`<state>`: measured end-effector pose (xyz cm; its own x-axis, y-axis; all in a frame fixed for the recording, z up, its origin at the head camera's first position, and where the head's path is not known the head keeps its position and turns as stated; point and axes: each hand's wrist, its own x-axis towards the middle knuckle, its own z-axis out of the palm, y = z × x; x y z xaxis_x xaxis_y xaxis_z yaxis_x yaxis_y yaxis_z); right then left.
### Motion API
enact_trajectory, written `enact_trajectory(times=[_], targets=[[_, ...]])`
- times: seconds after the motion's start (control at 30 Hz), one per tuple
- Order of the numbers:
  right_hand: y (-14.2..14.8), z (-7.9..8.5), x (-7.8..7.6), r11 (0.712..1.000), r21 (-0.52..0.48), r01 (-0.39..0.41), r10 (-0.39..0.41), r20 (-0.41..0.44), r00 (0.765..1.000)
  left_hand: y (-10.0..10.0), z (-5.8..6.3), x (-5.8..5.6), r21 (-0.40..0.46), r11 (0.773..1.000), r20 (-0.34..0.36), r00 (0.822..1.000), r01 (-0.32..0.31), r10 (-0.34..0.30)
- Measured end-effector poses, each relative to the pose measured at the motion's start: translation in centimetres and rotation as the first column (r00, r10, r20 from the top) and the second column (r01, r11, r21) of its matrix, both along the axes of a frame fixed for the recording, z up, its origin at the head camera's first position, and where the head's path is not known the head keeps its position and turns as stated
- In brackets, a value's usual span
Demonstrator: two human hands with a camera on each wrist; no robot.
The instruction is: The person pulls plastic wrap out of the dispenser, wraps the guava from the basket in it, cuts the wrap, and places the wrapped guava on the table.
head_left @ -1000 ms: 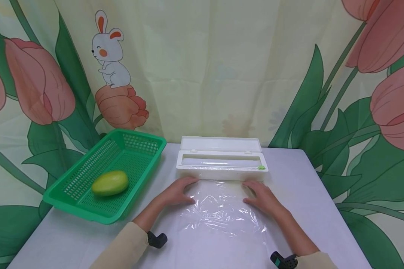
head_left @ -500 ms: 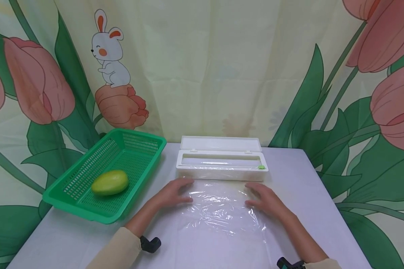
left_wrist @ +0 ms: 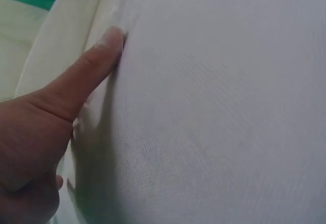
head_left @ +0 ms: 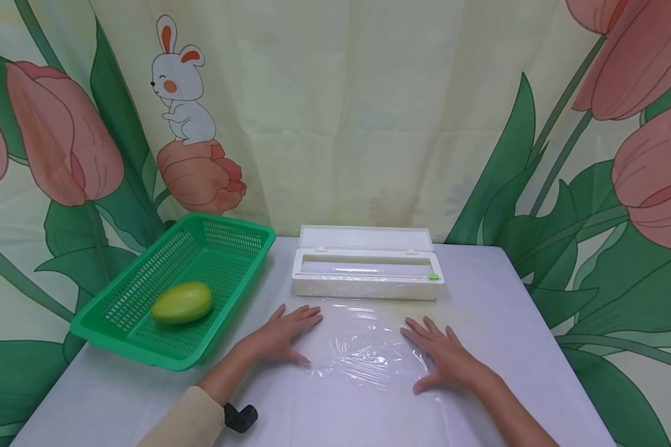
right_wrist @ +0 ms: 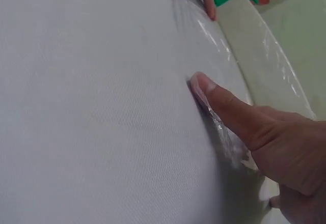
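Observation:
A sheet of clear plastic wrap (head_left: 363, 357) runs out from a white wrap dispenser box (head_left: 366, 288) and lies over the white tablecloth. My left hand (head_left: 276, 335) rests with spread fingers at the sheet's left edge. At its right edge my right hand (head_left: 450, 360) also lies spread, palm down. In the right wrist view a fold of the wrap (right_wrist: 219, 127) clings along the thumb (right_wrist: 226, 102). The left wrist view has the left thumb (left_wrist: 94, 66) straight against the sheet's side. Behind the hands, the dispenser's lid (head_left: 366, 238) stands raised, with the roll (head_left: 366, 268) showing inside.
A green plastic basket (head_left: 240, 273) stands on the left of the table, holding a yellow-green oval melon-like fruit (head_left: 182, 303). A small green slider (head_left: 433, 277) sits at the dispenser's right front. A curtain printed with tulips and a rabbit (head_left: 184, 93) hangs behind the table.
Both hands have drawn back from the dispenser's front toward the person, and their fingers have spread out flat over the wrap's sides. The dispenser and basket stay in place.

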<state>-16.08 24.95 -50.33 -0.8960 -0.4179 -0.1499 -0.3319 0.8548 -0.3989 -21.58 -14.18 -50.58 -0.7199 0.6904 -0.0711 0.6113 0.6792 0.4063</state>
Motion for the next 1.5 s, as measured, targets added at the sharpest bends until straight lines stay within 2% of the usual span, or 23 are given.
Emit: enact_trajectory(times=[0.3, 0.5, 0.6, 0.83, 0.97, 1.07, 1.13, 1.3, 1.4, 1.5], targets=[[0.8, 0.0, -0.1, 0.998, -0.027, -0.060, 0.060, -0.010, 0.998, -0.6, 0.3, -0.5, -0.032, 0.999, 0.046, 0.999, 0.027, -0.026], [1.2, 0.0, -0.2, 0.997, -0.035, -0.064, 0.063, -0.009, 0.998, -1.0, 0.5, -0.9, 0.017, 0.999, 0.105, 0.994, 0.040, -0.042], [1.2, 0.1, -0.1, 0.995, -0.064, -0.072, 0.071, -0.007, 0.997, -1.1, 0.6, -0.9, 0.056, 0.998, 0.133, 0.991, 0.022, -0.029], [0.7, 0.7, 0.1, 0.987, -0.146, -0.060, 0.065, 0.027, 0.998, 0.4, 1.3, -0.3, 0.175, 0.984, 0.069, 0.997, -0.044, 0.032], [0.1, 1.0, 0.2, 0.983, -0.173, -0.053, 0.061, 0.036, 0.998, 1.2, 1.8, 0.1, 0.225, 0.969, 0.077, 0.993, -0.105, 0.090], [-0.4, 1.0, 0.5, 0.981, -0.189, -0.038, 0.042, 0.015, 0.999, 1.6, 1.6, 0.4, 0.236, 0.961, 0.082, 0.988, -0.147, 0.131], [-0.8, 0.8, 0.6, 0.982, -0.188, -0.031, 0.030, -0.008, 1.000, 1.8, 1.2, 0.6, 0.219, 0.966, 0.069, 0.989, -0.140, 0.127], [-1.4, 0.2, 1.0, 0.991, -0.134, -0.010, 0.002, -0.059, 0.998, 1.9, 0.1, 1.6, 0.049, 0.998, -0.010, 0.999, -0.031, 0.031], [-1.4, -0.1, 1.2, 0.997, -0.081, 0.002, -0.008, -0.073, 0.997, 1.8, -0.2, 2.3, -0.021, 1.000, -0.022, 1.000, 0.004, -0.005], [-1.3, -0.2, 1.1, 0.999, -0.043, 0.006, -0.010, -0.075, 0.997, 1.5, -0.3, 2.6, -0.047, 0.999, -0.017, 1.000, -0.001, 0.000]])
